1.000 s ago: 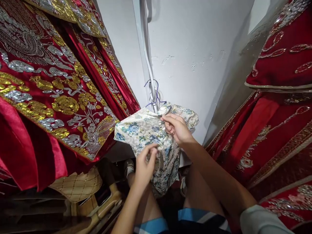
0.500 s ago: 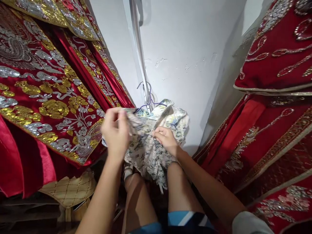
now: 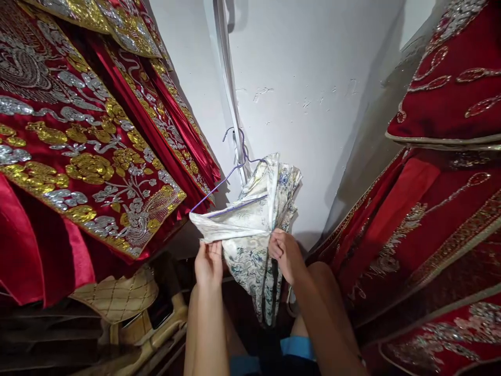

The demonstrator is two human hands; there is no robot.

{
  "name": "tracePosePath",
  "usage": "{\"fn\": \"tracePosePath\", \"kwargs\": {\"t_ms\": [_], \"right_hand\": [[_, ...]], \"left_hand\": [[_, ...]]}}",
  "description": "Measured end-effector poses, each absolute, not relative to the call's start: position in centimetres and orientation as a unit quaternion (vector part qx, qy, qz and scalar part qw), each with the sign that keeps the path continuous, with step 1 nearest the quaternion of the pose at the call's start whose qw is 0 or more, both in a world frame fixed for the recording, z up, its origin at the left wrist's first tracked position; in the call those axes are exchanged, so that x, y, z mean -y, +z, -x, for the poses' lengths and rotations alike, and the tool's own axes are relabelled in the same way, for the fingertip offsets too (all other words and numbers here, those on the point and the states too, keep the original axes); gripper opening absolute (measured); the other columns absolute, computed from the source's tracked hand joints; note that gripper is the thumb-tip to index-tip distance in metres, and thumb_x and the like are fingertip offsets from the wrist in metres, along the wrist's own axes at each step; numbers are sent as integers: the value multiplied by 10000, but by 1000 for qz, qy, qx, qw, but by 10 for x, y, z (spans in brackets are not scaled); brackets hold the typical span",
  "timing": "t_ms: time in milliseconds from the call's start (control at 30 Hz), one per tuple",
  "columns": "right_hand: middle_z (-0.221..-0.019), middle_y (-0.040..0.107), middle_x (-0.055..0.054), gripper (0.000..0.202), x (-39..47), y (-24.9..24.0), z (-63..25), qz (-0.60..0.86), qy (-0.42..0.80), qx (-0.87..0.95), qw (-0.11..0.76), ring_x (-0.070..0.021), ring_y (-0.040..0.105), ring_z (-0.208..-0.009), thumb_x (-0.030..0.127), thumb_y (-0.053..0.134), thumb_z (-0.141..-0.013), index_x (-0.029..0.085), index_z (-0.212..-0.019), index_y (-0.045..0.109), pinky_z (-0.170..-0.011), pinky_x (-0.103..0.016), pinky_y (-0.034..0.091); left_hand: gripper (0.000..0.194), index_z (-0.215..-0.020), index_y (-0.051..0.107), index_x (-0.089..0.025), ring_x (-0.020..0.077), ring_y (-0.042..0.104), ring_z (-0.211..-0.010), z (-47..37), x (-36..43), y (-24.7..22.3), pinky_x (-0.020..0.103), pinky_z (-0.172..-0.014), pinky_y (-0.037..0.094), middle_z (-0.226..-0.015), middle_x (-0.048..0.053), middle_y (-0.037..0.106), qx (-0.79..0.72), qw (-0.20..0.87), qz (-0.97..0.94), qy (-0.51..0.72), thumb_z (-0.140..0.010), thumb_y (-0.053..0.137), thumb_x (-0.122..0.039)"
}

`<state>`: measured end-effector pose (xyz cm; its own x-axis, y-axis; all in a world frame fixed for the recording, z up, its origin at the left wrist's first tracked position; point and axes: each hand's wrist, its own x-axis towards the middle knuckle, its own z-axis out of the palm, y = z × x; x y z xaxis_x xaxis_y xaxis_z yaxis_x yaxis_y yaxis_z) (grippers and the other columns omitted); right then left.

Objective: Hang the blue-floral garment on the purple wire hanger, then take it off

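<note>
At seven o'clock of the floral shirt [image 3: 250, 250], the left hand [image 3: 209, 263] pinches its fabric between narrowed fingers; at four o'clock, the right hand's [image 3: 285, 253] curled fingers grip it below the purple hanger [image 3: 217, 184].

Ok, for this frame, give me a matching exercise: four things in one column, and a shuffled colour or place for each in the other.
1. hanger
2. left hand
3. right hand
4. quilted pad

A. tan, at the lower left of the picture
B. at the cloth just below the hanger's left end
C. purple, partly inside the floral garment
D. fingers closed on the garment's edge, near its middle

Right pairs: 1-C, 2-B, 3-D, 4-A
</note>
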<state>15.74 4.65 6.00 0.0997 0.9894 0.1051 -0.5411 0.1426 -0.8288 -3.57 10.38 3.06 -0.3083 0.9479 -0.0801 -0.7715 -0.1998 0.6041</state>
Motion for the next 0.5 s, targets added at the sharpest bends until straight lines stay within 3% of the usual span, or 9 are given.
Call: {"fn": "tracePosePath", "kwargs": {"t_ms": [100, 300, 400, 500], "right_hand": [[-437, 259, 94, 370, -35, 42, -168, 297, 578, 253, 717, -81, 229, -418, 396, 652, -734, 233, -541, 383, -453, -241, 243], [-459, 273, 100, 271, -15, -4, -185, 413, 504, 170, 739, -81, 213, -400, 373, 652, -685, 239, -569, 447, -399, -242, 229], [-515, 385, 76, 224, -12, -18, -179, 470, 414, 142, 766, -110, 352, -431, 382, 628, -710, 245, -641, 465, -425, -255, 310], [-686, 588, 26, 185, -11, -12, -166, 498, 324, 182, 783, -169, 585, -656, 407, 643, -770, 240, -786, 563, -613, -283, 475]], "left_hand": [[48, -879, 644, -159, 159, 689, -885, 16, -84, 5, 326, -936, 524, -846, 65, 706, -342, 544, -140, 753, -901, 640, -202], [250, -820, 660, -165, 154, 673, -836, 10, -52, 4, 296, -896, 521, -844, 38, 700, -370, 542, -199, 728, -740, 821, -337], [340, -864, 673, -183, 170, 660, -886, 0, -36, 27, 274, -876, 511, -909, 38, 707, -327, 543, -296, 714, -750, 807, -474], [330, -883, 673, -197, 201, 642, -963, -18, -15, 49, 275, -885, 489, -961, 44, 701, -339, 502, -433, 667, -849, 706, -524]]}}
